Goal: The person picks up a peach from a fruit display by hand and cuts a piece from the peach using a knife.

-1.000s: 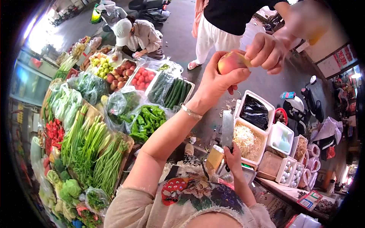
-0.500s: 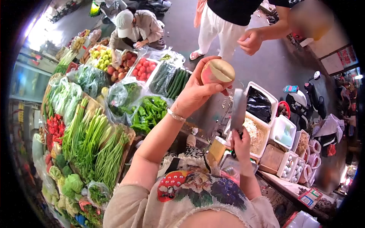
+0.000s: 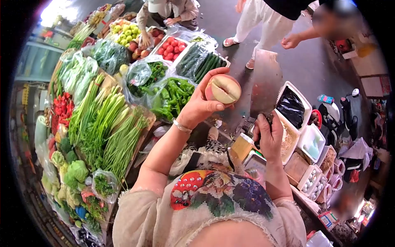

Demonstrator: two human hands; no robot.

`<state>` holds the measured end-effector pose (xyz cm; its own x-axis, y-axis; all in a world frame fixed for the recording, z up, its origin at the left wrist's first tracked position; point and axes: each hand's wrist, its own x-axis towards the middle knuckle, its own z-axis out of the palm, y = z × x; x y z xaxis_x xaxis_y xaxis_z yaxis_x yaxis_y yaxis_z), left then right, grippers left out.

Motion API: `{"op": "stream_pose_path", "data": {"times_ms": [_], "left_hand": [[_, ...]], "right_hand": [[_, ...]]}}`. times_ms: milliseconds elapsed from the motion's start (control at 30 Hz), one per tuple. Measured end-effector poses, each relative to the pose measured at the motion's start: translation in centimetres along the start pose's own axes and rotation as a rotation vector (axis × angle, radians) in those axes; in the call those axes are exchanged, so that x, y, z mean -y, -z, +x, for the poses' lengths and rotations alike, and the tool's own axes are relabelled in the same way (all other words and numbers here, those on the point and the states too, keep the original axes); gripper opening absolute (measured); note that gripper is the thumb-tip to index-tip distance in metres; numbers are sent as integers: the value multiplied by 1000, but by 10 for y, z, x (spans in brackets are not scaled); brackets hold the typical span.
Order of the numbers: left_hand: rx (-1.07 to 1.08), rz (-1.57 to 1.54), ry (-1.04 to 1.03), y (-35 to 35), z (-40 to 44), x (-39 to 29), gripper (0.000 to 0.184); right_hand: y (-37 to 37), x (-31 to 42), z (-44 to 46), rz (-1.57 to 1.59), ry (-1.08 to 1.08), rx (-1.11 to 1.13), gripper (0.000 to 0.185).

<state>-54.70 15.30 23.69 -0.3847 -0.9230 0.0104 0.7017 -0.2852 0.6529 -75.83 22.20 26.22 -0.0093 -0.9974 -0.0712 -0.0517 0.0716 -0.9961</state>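
Note:
A peach [image 3: 225, 89] with a cut, pale face turned up toward me is held in my left hand [image 3: 202, 103]. My fingers curl around its far and left sides, and a bracelet is on that wrist. My right hand [image 3: 269, 133] is closed around the dark handle of a wide-bladed cleaver [image 3: 266, 78]. The blade stands upright to the right of the peach, apart from it. Below and between my hands is a yellowish block-like box [image 3: 241, 147].
Left are celery [image 3: 98, 111], green peppers [image 3: 173, 99], tomatoes [image 3: 170, 48] and cucumbers [image 3: 210, 66]. White boxes [image 3: 311, 142] and eggs [image 3: 314, 183] stand at right. One person [image 3: 168, 14] crouches ahead; another in white trousers [image 3: 263, 22] stands at upper right.
The peach, first touched by the standing person's hand, has come closer to me, its cut face now visible. That person's hand has drawn back. My right hand has raised the cleaver.

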Motion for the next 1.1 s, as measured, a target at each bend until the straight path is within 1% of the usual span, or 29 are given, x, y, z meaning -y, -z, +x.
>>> {"op": "stream_pose_path", "data": {"times_ms": [67,100,133,200,233,267,333,367,400,433,467,533,567,633,767,900,967,1033,1100], "left_hand": [[-15,-5,14,6,-13,-8,96],[-36,21,18,9,-19,-10,100],[-58,45,21,12,-25,-12,105],[-81,55,17,15,-37,-16,106],[-76,8,-13,16,-43,-17,99],[-73,-39,-43,17,-49,-17,94],[-72,-32,-56,18,-60,-22,95],[-106,17,-39,17,-65,-26,95],[-138,66,-23,16,-70,-30,95],[-164,56,-15,15,-75,-32,89],[-162,54,-19,16,-80,-33,89],[-162,75,-76,19,-90,-35,83],[-159,76,-77,19,-95,-37,83],[-152,58,-69,18,-105,-42,78],[-203,93,-23,27,-122,-41,78],[-208,75,-14,25,-140,-50,75],[-219,77,3,25,-150,-57,75],[-279,314,-78,22,-158,-62,73],[-293,343,-55,13,-167,-72,72]], "right_hand": [[-12,4,-2,31,-1,97,16],[-15,7,-5,-140,14,116,16],[-22,7,-6,-140,13,126,16],[-36,10,-7,-378,267,134,17],[-41,17,-12,-476,244,157,17],[-45,17,-13,-477,247,163,17],[-55,17,-16,-552,419,169,21],[-60,19,-16,-589,486,184,28],[-62,20,-17,-590,488,185,28],[-65,19,-18,-648,536,209,31],[-67,20,-20,-707,584,233,33],[-72,23,-23,-739,614,250,36],[-75,24,-26,-768,641,266,38],[-81,28,-31,-795,663,277,39],[-89,33,-41,-824,744,343,40],[-101,37,-54,-820,716,360,39],[-110,36,-62,-891,706,343,36],[-115,38,-69,-889,691,344,35],[-121,40,-74,-882,678,344,34]]}}
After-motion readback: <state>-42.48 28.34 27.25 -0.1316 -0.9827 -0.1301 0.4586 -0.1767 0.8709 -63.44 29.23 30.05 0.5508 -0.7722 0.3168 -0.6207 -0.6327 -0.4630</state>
